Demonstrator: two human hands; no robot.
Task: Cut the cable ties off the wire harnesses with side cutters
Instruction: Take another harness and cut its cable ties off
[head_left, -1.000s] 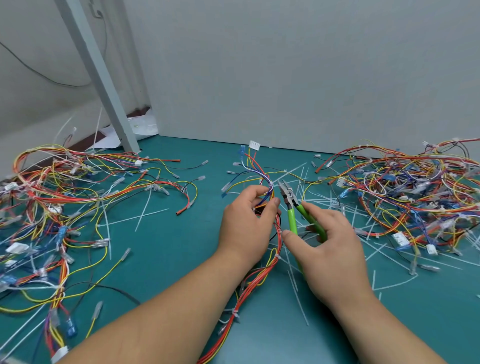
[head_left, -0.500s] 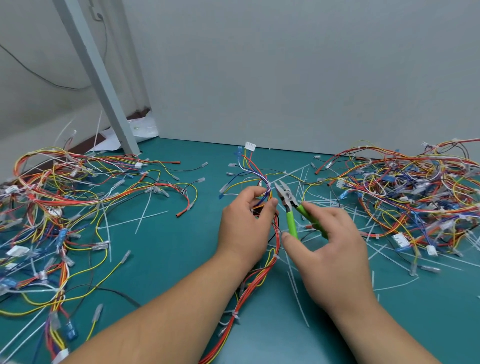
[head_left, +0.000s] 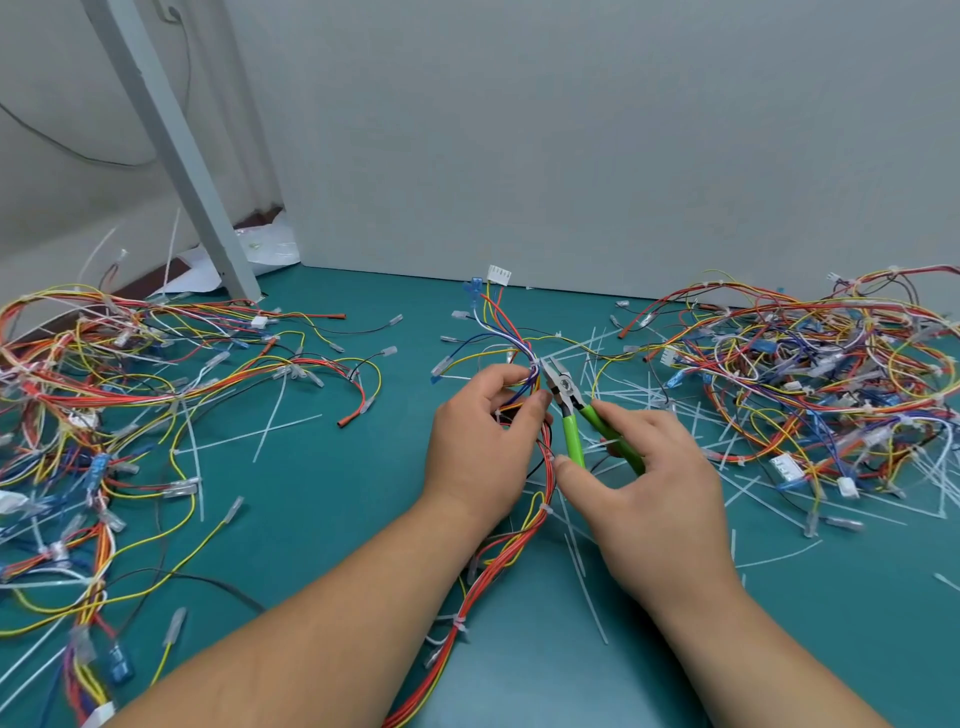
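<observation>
Bare desk (head_left: 322, 499) opens between the left-edge heap of harnesses (head_left: 104, 374) and the middle harness (head_left: 496, 571), reaching the far edge — the widest lane. Along the right edge a second tangle (head_left: 810, 374) and strewn cut ties (head_left: 631, 387) block the surface; a slanted post (head_left: 171, 140) stands at the far left corner, a wall (head_left: 571, 156) along the far edge.

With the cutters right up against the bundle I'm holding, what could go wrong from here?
The tips of the cutters in the right hand sit right at the wires gripped by the left hand; a deep bite could nick a wire instead of a tie. The left thumb lies close beside the blades and might get pinched.
</observation>
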